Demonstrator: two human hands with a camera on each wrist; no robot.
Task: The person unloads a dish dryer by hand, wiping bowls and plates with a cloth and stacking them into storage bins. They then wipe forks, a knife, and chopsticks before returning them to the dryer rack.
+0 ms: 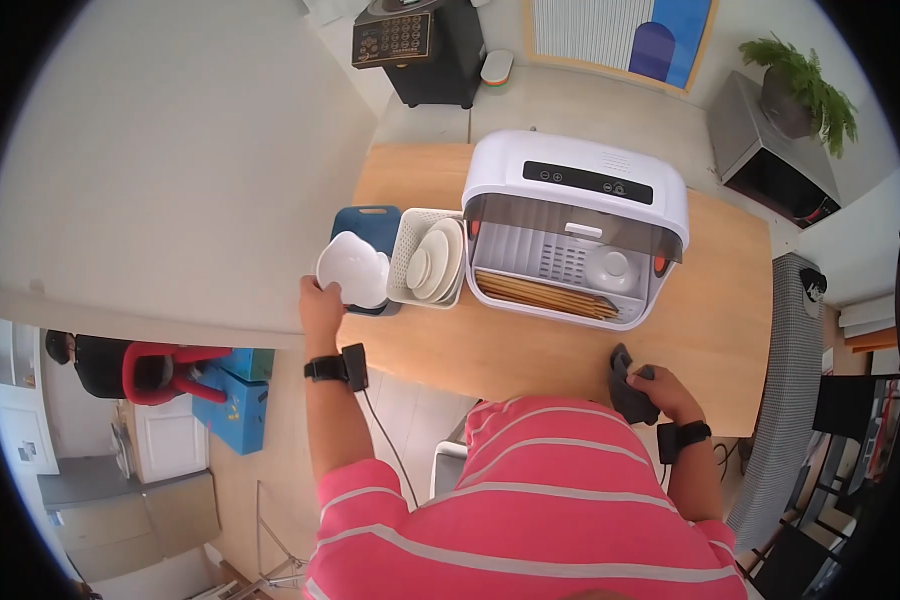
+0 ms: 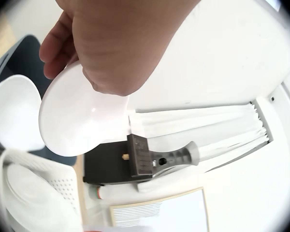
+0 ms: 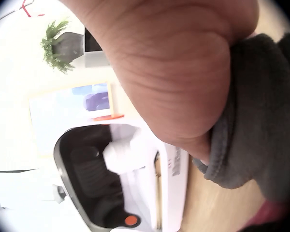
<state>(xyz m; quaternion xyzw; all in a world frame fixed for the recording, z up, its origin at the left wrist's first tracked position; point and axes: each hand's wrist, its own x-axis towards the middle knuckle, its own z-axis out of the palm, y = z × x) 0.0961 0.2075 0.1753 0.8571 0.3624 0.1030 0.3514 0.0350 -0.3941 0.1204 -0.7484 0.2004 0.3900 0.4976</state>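
My left hand (image 1: 320, 305) grips a white bowl (image 1: 348, 262) by its rim, above the blue bin (image 1: 378, 230). Up close in the left wrist view, the fingers curl behind the bowl (image 2: 79, 113), and a second white bowl (image 2: 17, 113) sits in the bin. Beside the bin, a white perforated basket (image 1: 410, 235) holds several white plates (image 1: 445, 255) on edge. Near the table's front edge, my right hand (image 1: 667, 392) holds a dark grey cloth (image 1: 630, 390). That cloth (image 3: 261, 125) hangs bunched from the fingers, partly hidden behind the hand in the right wrist view.
A white dish cabinet (image 1: 580, 165) with its tinted cover raised stands on the wooden table (image 1: 540, 365). Inside are chopsticks (image 1: 545, 295) and a white lidded dish (image 1: 612, 268). Behind stand a black appliance (image 1: 435, 60) and a microwave (image 1: 775, 150) bearing a plant (image 1: 795, 90).
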